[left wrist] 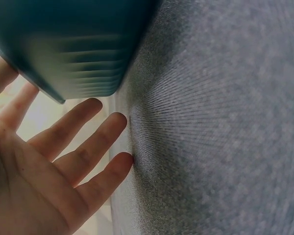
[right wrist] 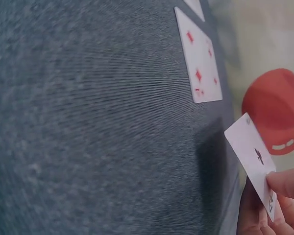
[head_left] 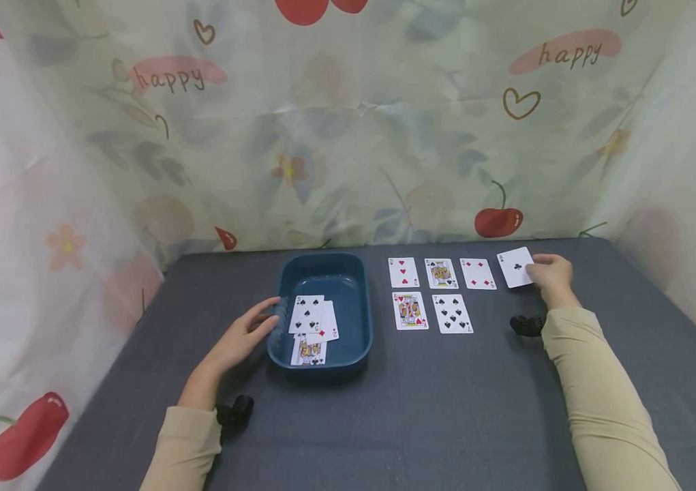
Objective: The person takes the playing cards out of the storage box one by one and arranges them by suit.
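My right hand pinches an ace of clubs by its right edge, thumb on the face. In the right wrist view the ace tilts above the dark cloth, its shadow beneath. Just left of it lies a diamonds card. At the left rim of a blue plastic bin, my left hand touches the edge with thumb and forefinger. The left wrist view has the other fingers spread straight below the bin wall. Inside the bin are a spades card, a diamonds card and a face card.
Right of the bin, cards lie face up in two rows: a three of hearts and a king behind, a king of hearts and a spades card in front. A printed curtain hangs behind the table.
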Motion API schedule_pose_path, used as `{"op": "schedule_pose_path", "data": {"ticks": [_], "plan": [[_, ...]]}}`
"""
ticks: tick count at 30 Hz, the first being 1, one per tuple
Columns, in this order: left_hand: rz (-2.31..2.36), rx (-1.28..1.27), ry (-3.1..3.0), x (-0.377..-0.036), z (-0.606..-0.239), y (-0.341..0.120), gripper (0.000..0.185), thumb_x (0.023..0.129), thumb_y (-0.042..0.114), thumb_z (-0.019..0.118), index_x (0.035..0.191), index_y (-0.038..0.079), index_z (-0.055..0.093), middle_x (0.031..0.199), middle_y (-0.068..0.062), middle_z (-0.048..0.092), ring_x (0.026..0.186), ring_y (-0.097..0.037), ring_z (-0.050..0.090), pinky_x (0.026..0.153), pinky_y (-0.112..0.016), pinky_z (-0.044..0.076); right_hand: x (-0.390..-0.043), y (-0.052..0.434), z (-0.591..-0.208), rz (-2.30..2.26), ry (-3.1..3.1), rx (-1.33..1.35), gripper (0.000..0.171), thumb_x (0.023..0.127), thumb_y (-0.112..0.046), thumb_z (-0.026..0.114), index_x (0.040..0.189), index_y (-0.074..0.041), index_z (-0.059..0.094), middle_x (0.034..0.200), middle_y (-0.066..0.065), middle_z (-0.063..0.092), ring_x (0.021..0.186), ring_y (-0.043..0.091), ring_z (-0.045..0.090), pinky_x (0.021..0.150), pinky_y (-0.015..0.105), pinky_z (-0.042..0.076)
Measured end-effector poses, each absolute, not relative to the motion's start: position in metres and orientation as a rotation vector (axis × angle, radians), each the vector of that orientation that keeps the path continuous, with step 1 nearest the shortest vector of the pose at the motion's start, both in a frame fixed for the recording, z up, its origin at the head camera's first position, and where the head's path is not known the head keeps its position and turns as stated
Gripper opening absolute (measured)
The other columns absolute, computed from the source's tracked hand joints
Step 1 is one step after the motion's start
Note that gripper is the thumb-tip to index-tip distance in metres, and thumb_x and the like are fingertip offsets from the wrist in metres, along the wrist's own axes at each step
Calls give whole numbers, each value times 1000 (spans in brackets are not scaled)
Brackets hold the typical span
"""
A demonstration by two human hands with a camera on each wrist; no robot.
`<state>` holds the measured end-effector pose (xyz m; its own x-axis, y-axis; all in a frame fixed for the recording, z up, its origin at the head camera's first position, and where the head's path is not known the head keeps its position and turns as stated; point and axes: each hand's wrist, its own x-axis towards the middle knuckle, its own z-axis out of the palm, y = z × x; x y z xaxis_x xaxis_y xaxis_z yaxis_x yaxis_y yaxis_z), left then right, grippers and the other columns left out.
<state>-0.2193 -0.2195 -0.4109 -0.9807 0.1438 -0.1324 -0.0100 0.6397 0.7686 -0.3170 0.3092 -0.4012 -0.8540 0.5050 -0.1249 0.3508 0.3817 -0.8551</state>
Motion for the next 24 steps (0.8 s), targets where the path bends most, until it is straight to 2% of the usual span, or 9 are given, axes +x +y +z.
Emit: {"op": "schedule_pose_path", "data": {"ticks": [10, 15, 21, 24], "plan": [[1243, 104, 2685, -218, -410, -219, 54, 96, 46, 43, 145, 31, 28, 152, -15, 30, 137, -40, 33, 107, -60, 30, -316, 307, -408, 1447, -2440, -800, 45, 85, -6, 47, 129, 5, 49, 132, 25, 43, 102, 28, 44, 64, 21, 34], [1244, 96, 2684, -218, -409, -219, 54, 96, 47, 43, 145, 31, 28, 152, -14, 30, 137, -40, 32, 107, -60, 30, -318, 306, -409, 1455, -2437, -802, 45, 84, -5, 46, 128, 6, 51, 133, 25, 43, 109, 29, 43, 65, 19, 33], [1249, 92, 2680, -218, -409, -218, 55, 95, 49, 43, 145, 31, 29, 152, -14, 30, 137, -40, 33, 107, -60, 30, -320, 305, -411, 1463, -2454, -796, 45, 85, -6, 46, 129, 5, 50, 134, 25, 45, 115, 30, 44, 70, 21, 34], [1250, 92, 2680, -218, -409, -219, 55, 95, 49, 43, 145, 31, 29, 152, -14, 30, 137, -39, 33, 107, -60, 31, -320, 305, -411, 1462, -2466, -791, 45, 86, -7, 46, 130, 5, 49, 134, 24, 46, 116, 30, 44, 76, 26, 38]]}}
